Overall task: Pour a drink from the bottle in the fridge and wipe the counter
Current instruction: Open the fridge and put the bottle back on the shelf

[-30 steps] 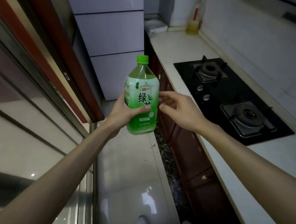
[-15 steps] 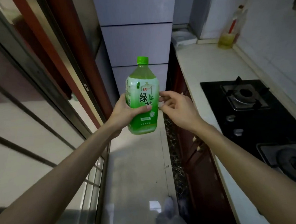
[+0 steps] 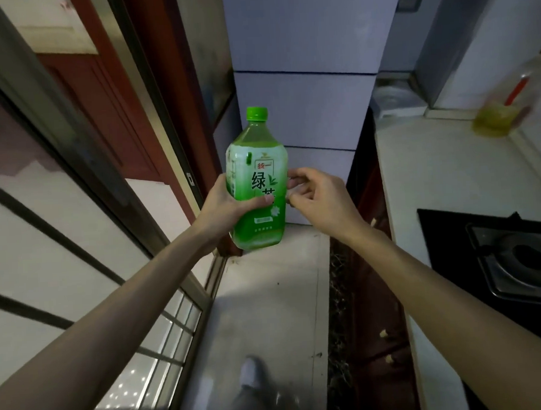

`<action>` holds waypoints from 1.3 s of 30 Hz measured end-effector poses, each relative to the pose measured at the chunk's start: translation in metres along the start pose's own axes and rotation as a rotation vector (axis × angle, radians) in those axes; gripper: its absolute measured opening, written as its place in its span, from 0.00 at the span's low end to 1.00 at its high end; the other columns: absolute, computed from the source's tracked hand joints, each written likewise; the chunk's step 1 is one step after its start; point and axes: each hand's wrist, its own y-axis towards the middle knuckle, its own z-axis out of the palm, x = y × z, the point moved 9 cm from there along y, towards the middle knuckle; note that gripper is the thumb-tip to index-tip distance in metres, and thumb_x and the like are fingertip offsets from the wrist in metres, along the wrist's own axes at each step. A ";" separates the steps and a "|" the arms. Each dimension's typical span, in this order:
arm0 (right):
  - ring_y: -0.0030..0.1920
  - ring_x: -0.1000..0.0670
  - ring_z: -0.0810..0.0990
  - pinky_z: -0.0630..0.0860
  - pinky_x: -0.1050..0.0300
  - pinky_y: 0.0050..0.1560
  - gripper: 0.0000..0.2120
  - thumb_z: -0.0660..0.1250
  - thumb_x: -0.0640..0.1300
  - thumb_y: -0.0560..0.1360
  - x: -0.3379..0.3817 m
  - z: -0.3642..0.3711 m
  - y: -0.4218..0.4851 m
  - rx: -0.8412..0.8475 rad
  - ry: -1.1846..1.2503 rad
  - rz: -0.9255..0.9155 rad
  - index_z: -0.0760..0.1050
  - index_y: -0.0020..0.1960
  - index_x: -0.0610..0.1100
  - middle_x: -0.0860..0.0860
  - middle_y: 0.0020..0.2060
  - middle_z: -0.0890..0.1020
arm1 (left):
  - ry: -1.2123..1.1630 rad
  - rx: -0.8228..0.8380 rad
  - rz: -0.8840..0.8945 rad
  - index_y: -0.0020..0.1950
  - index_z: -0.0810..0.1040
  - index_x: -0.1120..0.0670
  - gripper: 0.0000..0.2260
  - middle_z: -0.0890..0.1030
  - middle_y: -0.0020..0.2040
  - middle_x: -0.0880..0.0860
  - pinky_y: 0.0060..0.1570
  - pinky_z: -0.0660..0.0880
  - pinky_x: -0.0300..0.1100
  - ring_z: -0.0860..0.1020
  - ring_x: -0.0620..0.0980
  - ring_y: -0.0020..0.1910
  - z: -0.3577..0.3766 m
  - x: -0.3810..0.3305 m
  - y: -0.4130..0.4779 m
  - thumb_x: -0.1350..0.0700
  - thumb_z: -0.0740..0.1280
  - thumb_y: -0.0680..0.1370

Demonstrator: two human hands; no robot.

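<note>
Left hand [image 3: 228, 204] grips smooth green plastic bottle [image 3: 257, 186] — round-shouldered, ribbed cap.

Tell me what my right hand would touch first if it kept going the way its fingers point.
Probably the green plastic tea bottle held by the left hand; the right hand points leftward at its label.

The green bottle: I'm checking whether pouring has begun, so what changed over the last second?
The view swung left and moved toward the fridge, so the stove slid to the right edge. Unchanged: the left hand grips the green bottle upright, its cap on, while the right hand stays beside it, fingers at the label. No pouring yet.
</note>
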 end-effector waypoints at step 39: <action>0.51 0.44 0.80 0.78 0.49 0.50 0.11 0.65 0.41 0.76 -0.053 0.121 0.560 0.423 -0.456 -0.329 0.79 0.57 0.41 0.45 0.51 0.82 | 0.064 -0.425 -0.123 0.63 0.69 0.53 0.35 0.82 0.54 0.49 0.54 0.81 0.49 0.82 0.48 0.52 -0.172 0.011 0.441 0.50 0.83 0.62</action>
